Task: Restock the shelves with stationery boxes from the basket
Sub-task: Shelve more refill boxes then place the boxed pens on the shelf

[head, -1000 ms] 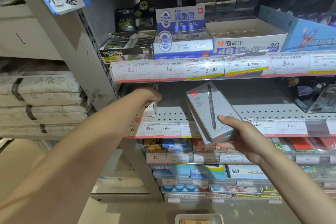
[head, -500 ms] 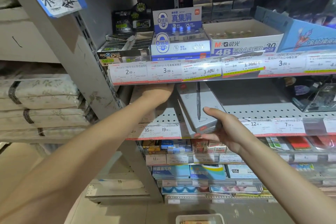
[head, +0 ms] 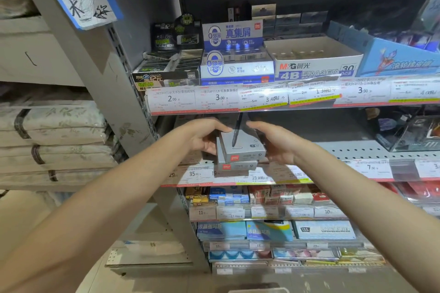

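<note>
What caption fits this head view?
Both hands seat grey pen boxes on the shelf beneath the erasers.
</note>
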A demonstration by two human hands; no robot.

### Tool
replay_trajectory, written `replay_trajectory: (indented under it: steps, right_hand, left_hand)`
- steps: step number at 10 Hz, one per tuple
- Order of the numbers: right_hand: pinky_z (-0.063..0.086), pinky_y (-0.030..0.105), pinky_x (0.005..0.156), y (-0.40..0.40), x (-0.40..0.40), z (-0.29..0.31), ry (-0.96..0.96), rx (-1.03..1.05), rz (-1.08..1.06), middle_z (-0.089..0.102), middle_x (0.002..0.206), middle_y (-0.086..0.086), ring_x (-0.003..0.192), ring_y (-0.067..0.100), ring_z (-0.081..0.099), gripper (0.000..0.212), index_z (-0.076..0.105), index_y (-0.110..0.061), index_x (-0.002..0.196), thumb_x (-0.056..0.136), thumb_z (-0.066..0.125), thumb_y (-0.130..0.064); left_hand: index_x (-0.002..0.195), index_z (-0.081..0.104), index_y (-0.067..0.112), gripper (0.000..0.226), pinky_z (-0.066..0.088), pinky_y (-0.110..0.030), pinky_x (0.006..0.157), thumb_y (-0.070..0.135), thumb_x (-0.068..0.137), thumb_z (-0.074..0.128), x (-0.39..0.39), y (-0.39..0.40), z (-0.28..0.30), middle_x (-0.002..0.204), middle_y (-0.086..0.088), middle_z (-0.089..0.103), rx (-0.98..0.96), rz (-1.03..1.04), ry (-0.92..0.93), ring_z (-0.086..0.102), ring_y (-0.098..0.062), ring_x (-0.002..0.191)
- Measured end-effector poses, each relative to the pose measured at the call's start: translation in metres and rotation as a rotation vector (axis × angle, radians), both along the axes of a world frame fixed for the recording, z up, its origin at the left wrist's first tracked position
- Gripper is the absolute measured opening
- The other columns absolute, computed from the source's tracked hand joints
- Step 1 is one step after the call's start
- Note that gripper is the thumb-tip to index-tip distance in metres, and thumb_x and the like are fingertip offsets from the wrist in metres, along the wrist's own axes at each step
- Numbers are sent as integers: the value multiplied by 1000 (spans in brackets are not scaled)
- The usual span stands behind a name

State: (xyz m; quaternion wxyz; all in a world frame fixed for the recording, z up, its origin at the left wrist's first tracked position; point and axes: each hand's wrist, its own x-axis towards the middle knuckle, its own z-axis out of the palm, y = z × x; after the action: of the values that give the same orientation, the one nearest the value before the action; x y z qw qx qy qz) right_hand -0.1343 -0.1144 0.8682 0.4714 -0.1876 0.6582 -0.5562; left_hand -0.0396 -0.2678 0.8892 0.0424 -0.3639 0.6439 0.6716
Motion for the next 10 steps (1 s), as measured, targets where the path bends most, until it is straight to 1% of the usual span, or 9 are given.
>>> replay_trajectory:
  steps: [1, 2, 3, 4, 5, 6, 7, 8, 10]
  right_hand:
    - [48, 30, 64, -16, -5, 1, -34, 50, 24, 65, 84, 5, 74, 19, 61, 19, 62, -14, 89, 96, 47, -23]
    - [50, 37, 70, -32, -8, -1, -127, -29, -45, 65, 82, 8, 74, 21, 61, 21, 60, -10, 87, 98, 43, -15]
    - [51, 38, 72, -49, -9, -3, -54, -6, -132, 63, 80, 10, 70, 22, 61, 18, 56, -8, 84, 97, 44, -13]
    - [51, 35, 67, -65, -3, -10, 8, 80, -113, 61, 77, 10, 67, 23, 59, 16, 53, -9, 82, 96, 45, -12]
    - [49, 34, 74, -77, 4, -14, 63, 134, -94, 62, 83, 9, 80, 25, 60, 17, 55, -10, 84, 96, 45, -18]
    - [46, 38, 94, -88, 10, -17, 154, 141, -107, 63, 116, 16, 103, 26, 57, 23, 59, -7, 109, 96, 44, -18]
    - [45, 28, 84, -93, 18, -20, 250, 158, -108, 55, 132, 16, 114, 24, 53, 33, 51, -2, 127, 98, 38, -13]
    - [36, 18, 55, -94, 27, -22, 297, 118, -128, 48, 136, 23, 98, 23, 49, 39, 45, 4, 132, 97, 35, -10]
    - [41, 19, 60, -107, 18, -49, 324, 42, -167, 42, 143, 18, 127, 35, 46, 49, 27, -12, 144, 95, 34, -6]
  left_hand:
    - [95, 61, 9, 8, 55, -43, 81, 7, 91, 54, 0, 0, -3, 89, -9, 67, -27, 2, 59, 65, -21, 78]
    - [109, 60, 14, 24, 49, -44, 96, 28, 90, 59, 2, -1, -3, 118, -10, 65, -265, 55, 154, 63, -22, 100]
    - [135, 46, 18, 47, 37, -36, 105, 43, 95, 42, 19, -5, 5, 142, -8, 48, -933, -55, -17, 45, -29, 128]
    - [143, 33, 20, 63, 40, -29, 93, 33, 86, 56, 40, -22, 2, 142, -8, 46, -1175, -435, -204, 49, -25, 120]
    - [147, 21, 27, 96, 47, -32, 96, 29, 66, 73, 52, -40, -12, 143, 0, 46, -1191, -658, -305, 49, -19, 122]
    - [149, 14, 26, 100, 49, -29, 79, 16, 69, 73, 52, -46, -19, 127, -3, 57, -1275, -685, -270, 54, -19, 105]
    - [150, 10, 28, 99, 40, -24, 73, 11, 75, 71, 53, -46, -17, 117, -1, 58, -1288, -714, -232, 50, -16, 98]
    - [147, 24, 24, 84, 40, -25, 83, 14, 78, 71, 54, -52, -18, 135, -3, 54, -1294, -759, -259, 51, -21, 118]
    - [141, 38, 27, 73, 38, -22, 67, 9, 78, 70, 56, -57, -17, 121, -1, 63, -1259, -770, -207, 49, -11, 90]
